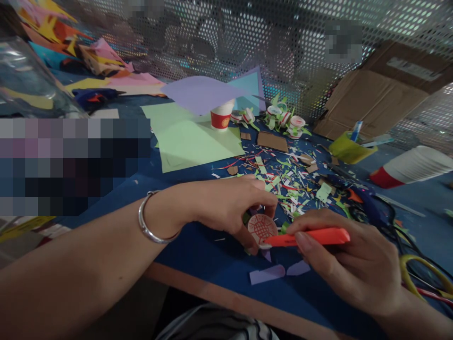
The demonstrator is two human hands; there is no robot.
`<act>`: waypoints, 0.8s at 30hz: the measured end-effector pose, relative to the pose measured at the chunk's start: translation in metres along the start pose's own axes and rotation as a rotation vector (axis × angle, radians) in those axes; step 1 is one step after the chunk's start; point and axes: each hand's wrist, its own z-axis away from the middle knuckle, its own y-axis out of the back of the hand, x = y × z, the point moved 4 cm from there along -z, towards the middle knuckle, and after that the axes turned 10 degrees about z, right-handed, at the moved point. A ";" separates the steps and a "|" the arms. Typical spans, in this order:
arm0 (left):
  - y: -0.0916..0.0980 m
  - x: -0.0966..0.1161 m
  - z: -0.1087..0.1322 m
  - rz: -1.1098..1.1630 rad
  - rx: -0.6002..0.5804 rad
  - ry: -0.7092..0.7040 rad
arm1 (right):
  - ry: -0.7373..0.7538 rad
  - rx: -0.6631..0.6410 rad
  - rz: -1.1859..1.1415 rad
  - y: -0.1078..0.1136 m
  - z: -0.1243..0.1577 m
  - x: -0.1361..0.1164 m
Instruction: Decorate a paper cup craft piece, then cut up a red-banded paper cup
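L hand [244, 200] is curling half-closed nr the counter's [198, 252] front edge, thumb & fingers gripping the rim of a small white disc w/ red line pattern [262, 226].

Going L to R: a clear container [31, 80] is standing twd the back L, coloured paper [102, 56] piling behind it, a dark-blue glue gun [95, 97] lying beside. Lt-green sheets [198, 146] are lying mid-counter; a red/white paper cup [221, 118] is standing on them, a purple sheet [198, 94] overhanging it. Purple scraps [267, 274] are lying btwn disc & front edge. Twd the back edge, green-fringed cup pcs [279, 115] are clustering, w/ paper shreds [290, 184] spreading in front. R hand [357, 259] is closing round an orange marker [318, 237], its tip pointing at the disc's near rim. Farther R, a yellow-green holder [352, 148] is containing pens, stacked cups [417, 165] are lying sideways, yellow-handled scissors [408, 278] are resting nr the R wrist.
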 end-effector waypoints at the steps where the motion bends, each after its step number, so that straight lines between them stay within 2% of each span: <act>1: 0.000 0.000 0.000 -0.004 0.002 0.001 | 0.001 -0.006 -0.003 0.000 0.000 0.000; 12: 0.000 0.001 0.000 0.005 -0.011 0.008 | -0.025 -0.030 -0.047 -0.001 -0.002 0.000; 24: 0.000 0.001 -0.001 0.011 -0.007 -0.004 | -0.008 -0.001 -0.031 0.000 -0.001 0.002</act>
